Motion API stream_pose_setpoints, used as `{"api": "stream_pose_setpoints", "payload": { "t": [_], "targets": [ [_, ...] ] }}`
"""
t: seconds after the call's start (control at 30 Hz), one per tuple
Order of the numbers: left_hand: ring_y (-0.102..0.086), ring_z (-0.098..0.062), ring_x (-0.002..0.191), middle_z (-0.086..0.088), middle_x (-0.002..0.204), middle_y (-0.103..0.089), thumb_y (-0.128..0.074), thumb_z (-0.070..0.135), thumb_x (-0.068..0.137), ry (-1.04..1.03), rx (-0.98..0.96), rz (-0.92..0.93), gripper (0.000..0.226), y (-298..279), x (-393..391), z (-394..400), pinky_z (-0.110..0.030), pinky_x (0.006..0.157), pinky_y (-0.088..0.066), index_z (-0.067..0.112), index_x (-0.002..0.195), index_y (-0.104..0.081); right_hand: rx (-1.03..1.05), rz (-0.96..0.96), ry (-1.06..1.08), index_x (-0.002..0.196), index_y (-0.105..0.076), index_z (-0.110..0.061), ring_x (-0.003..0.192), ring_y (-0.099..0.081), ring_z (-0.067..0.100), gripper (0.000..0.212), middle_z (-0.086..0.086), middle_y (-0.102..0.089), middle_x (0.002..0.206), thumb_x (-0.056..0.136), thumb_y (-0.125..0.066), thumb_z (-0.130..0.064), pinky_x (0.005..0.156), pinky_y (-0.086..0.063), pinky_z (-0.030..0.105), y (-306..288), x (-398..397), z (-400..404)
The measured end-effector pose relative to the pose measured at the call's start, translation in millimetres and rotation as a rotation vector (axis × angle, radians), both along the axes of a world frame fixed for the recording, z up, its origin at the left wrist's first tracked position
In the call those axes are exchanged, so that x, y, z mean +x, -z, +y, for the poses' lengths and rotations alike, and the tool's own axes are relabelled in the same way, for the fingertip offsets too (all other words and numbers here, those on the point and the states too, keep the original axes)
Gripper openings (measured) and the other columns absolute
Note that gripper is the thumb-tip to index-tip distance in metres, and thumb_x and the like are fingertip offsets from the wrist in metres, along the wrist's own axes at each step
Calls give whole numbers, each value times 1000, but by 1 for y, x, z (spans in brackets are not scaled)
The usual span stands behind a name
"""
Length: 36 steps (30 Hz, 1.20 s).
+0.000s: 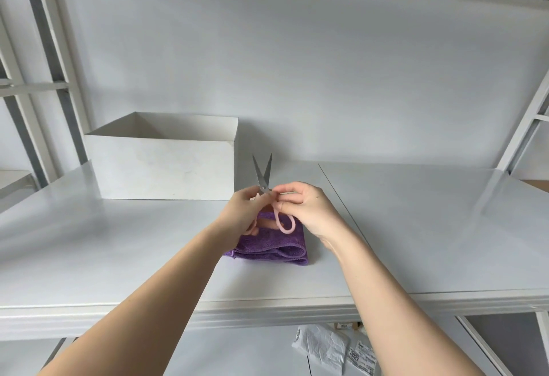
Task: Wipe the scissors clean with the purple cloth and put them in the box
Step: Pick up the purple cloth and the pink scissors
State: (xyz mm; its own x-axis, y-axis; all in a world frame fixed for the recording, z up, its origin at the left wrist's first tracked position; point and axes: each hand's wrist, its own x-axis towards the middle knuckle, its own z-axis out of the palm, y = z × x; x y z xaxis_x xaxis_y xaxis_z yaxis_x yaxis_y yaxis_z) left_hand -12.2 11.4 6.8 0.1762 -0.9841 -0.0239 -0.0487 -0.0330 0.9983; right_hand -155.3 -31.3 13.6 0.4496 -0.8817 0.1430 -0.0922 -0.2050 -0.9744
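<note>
Hands [276,206] gripping pink-handled scissors [263,176], blades parted

- The left hand [242,212] covers one pink handle loop of the scissors [263,178]; only a sliver of it peeks out below the palm.
- The far part of the purple cloth [269,246] disappears under both hands and the handles.
- The right hand [306,209] hides its own fingertips behind the knuckles, so the exact grip on the other handle is unclear.
- The box [162,167] shows just the upper part of its inner walls; its bottom is out of sight.
- The crumpled packet [322,349] under the table [416,242] carries a label too small to read, and the bottom edge cuts it off.
</note>
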Motion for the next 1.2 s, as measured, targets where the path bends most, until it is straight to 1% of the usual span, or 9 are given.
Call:
{"api": "stream_pose_setpoints", "payload": {
  "t": [0.17,0.4,0.53,0.67,0.77,0.9,1.03,1.13,1.2],
  "targets": [
    [-59,-6,58,4,80,-68,-57,26,95,44,26,75,21,-1,8,4,-15,35,-29,13,106,-69,-1,44,-21,103,-61,-19,90,-69,11,24,1,-74,94,85,-72,-6,88,-48,20,-3,-2,-1],
    [-60,-7,50,0,78,-72,-55,18,96,25,35,223,13,-7,10,6,-14,37,-32,8,90,-63,119,-63,34,111,-63,-15,71,-61,10,24,2,-68,87,89,-66,-7,65,-46,17,-2,6,3],
    [-58,-12,51,-9,78,-65,-46,21,94,73,91,663,24,-11,14,8,-14,38,-37,3,97,-61,249,-211,90,105,-64,-10,54,-62,5,17,0,-69,76,90,-64,-3,53,-51,16,-1,11,4],
    [-66,-17,82,-13,116,-66,-52,24,78,198,-15,926,43,-2,16,13,-21,58,-50,7,117,-53,380,-442,133,96,-64,-10,51,-63,6,10,2,-68,73,91,-63,-2,51,-52,18,-3,15,5],
    [-62,-12,94,-4,126,-64,-53,24,86,199,-81,874,41,4,8,12,-22,70,-48,13,125,-54,414,-533,152,92,-64,-10,50,-62,6,10,1,-68,68,91,-62,0,50,-52,18,-4,18,6],
    [-59,-6,80,5,95,-66,-53,22,96,62,-93,608,14,7,-4,4,-18,67,-49,20,105,-64,348,-441,110,98,-63,-13,53,-65,6,11,2,-69,74,91,-63,-4,52,-52,18,-3,19,9],
    [-63,-8,71,5,78,-66,-58,33,93,-14,-56,695,15,4,0,4,-23,67,-48,21,88,-66,224,-302,83,96,-63,-16,58,-64,6,12,3,-67,84,89,-66,-6,55,-53,19,-4,15,11],
    [-66,-8,70,4,79,-69,-58,34,93,-6,-61,733,17,6,2,6,-21,61,-53,21,87,-66,170,-249,59,94,-63,-15,58,-64,6,11,0,-68,81,90,-66,-5,55,-54,19,-5,14,12],
    [-65,-9,74,4,83,-69,-59,32,92,-16,-83,713,14,7,2,6,-20,63,-53,20,89,-66,165,-248,40,93,-62,-13,57,-65,6,12,1,-67,79,89,-65,-2,57,-56,20,-4,15,11]
  ]
}}
